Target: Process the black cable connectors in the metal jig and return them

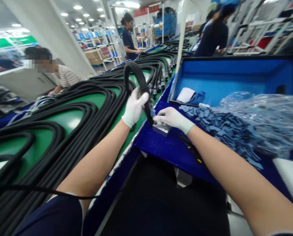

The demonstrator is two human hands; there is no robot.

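Observation:
My left hand [134, 106], in a white glove, is wrapped round a black corrugated hose [139, 76] that bends over in an arch above it. The hose's lower end points down at a small grey metal block [163, 129] on the blue work surface. At that block, the gloved fingers of my right hand [170, 118] are pinched together beside the hose end. A bit of blue shows between the hose and those fingers, but what they hold is hidden. Whether the hose end touches the block I cannot tell.
Many black hoses [92, 111] lie curved along the green conveyor [72, 119] to the left. Blue pieces [225, 127] are heaped at right by clear plastic film [266, 118] and a blue bin [235, 77]. A black-and-yellow tool [191, 147] lies near my right forearm. Several people work around.

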